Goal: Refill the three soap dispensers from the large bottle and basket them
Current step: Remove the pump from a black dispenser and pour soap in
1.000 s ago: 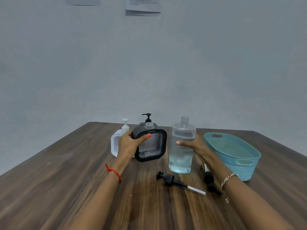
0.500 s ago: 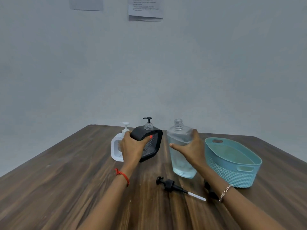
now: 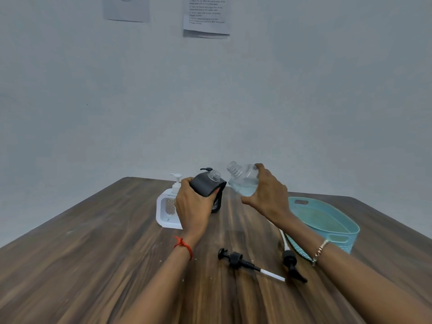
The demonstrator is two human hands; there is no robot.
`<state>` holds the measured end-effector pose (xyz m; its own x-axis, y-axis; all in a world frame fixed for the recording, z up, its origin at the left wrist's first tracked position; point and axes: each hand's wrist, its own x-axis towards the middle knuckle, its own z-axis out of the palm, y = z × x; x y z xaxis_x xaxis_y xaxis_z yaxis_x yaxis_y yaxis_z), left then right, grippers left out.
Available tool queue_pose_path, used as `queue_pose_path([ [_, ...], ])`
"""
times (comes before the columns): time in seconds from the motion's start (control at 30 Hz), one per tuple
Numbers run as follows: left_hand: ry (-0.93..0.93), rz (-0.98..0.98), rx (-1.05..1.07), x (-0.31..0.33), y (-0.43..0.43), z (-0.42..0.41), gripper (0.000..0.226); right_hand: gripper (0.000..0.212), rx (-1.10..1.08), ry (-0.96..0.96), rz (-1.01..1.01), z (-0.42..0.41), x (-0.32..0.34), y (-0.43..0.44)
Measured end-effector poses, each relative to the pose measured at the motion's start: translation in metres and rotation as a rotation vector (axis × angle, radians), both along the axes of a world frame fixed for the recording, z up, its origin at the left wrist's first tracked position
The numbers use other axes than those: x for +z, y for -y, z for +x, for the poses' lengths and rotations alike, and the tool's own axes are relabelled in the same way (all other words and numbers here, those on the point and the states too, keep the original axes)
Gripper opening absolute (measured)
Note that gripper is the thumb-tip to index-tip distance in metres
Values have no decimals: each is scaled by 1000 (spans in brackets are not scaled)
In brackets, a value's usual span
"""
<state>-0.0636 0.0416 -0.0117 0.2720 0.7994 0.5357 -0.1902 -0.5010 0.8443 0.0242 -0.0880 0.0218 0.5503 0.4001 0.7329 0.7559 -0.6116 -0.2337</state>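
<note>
A person's left hand [image 3: 192,208] wraps its fingers and thumb around a black soap dispenser [image 3: 205,187], holding it tilted to the right above a wooden table [image 3: 93,253], its clear threaded neck uncapped. The right hand [image 3: 268,195] grips the large clear bottle [image 3: 244,181] around its body, in the air. The bottle is partly filled with pale blue liquid and tipped so that its open mouth leans toward the dispenser's neck; the two openings are near but apart. A white soap dispenser [image 3: 167,212] stands upright just left of the left hand, pump fitted. A black pump head [image 3: 207,169] shows just behind the black dispenser; what it belongs to is hidden. Two loose black pumps lie nearer the person: one [image 3: 243,261] between the forearms, the other [image 3: 291,263] beside the teal basket [image 3: 320,220], which sits on the right of the table.
</note>
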Motion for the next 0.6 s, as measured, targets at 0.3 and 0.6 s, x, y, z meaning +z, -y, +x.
queue_pose_path([
  [0.3, 2, 42, 1, -2, 6, -2, 59, 79, -107, 102, -180, -7, 2, 2],
  [0.6, -11, 85, 14, -6, 9, -2, 59, 80, -147, 165, -282, -11, 4, 5],
])
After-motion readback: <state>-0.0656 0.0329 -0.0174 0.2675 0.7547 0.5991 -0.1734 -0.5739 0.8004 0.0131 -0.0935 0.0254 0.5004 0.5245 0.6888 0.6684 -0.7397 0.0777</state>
